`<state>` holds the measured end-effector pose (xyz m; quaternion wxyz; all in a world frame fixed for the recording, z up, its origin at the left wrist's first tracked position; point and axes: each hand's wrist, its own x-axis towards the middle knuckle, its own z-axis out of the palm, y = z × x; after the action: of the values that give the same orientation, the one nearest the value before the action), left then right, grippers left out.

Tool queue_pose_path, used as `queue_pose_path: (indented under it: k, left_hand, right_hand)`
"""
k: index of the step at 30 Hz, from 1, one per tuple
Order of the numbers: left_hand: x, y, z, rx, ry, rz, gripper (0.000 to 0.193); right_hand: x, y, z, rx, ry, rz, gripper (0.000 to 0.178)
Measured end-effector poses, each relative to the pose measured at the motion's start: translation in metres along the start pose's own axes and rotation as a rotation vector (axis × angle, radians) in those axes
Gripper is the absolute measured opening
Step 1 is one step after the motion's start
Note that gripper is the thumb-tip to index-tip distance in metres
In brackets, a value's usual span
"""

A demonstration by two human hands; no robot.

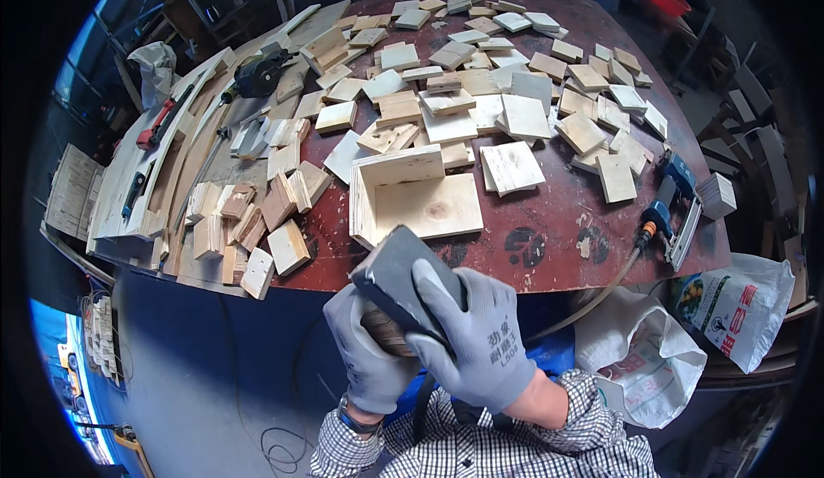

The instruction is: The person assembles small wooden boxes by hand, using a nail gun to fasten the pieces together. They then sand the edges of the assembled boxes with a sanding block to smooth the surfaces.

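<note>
My right hand (481, 332), in a grey work glove, grips a dark grey sanding block (396, 272) at the near edge of the table. Its thumb and fingers lie along the block's side and top. Beneath it, my left hand (367, 366), gloved likewise, is closed around a small piece of wood (386, 332), mostly covered by the fingers and the block. The block appears to rest on that wood. Just beyond both hands stands a corner-shaped assembly of pale boards (433, 210), with two upright sides and a flat base.
Many loose wood pieces (524, 117) cover the dark red table (549, 255). A blue pneumatic nailer (674, 190) with a hose lies at right. At left are wood blocks (257, 212), a red-handled tool (159, 122) and a black power tool (262, 73). White sacks (644, 341) hang below right.
</note>
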<state>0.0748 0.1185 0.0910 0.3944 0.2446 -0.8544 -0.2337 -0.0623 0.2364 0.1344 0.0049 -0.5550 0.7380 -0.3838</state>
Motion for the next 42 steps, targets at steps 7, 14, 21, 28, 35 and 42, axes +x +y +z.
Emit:
queue_pose_path:
  k: [7, 14, 21, 28, 35, 42]
  left_hand:
    - [-0.005, 0.018, -0.007, -0.139, -0.035, -0.093, 0.107]
    - [0.011, -0.001, -0.007, -0.024, -0.003, -0.065, 0.112]
    - [0.002, 0.003, -0.009, -0.158, -0.071, -0.076, 0.108]
    - [-0.009, 0.002, -0.013, 0.131, -0.051, 0.302, 0.09]
    - [-0.007, -0.003, -0.023, 0.328, -0.047, 0.451, 0.052]
    - [-0.009, -0.013, -0.028, 0.362, -0.115, 0.578, 0.06]
  right_hand:
    - [0.053, 0.062, -0.012, 0.182, 0.165, 0.146, 0.065]
    - [-0.028, 0.003, -0.027, 0.031, -0.173, 0.042, 0.072]
    - [-0.026, 0.031, -0.023, -0.049, -0.07, 0.023, 0.073]
    - [0.016, 0.045, -0.038, -0.081, 0.073, 0.102, 0.071]
    - [-0.016, 0.031, -0.019, -0.039, -0.037, 0.099, 0.072]
    - [-0.006, 0.028, -0.04, 0.123, -0.023, -0.014, 0.07]
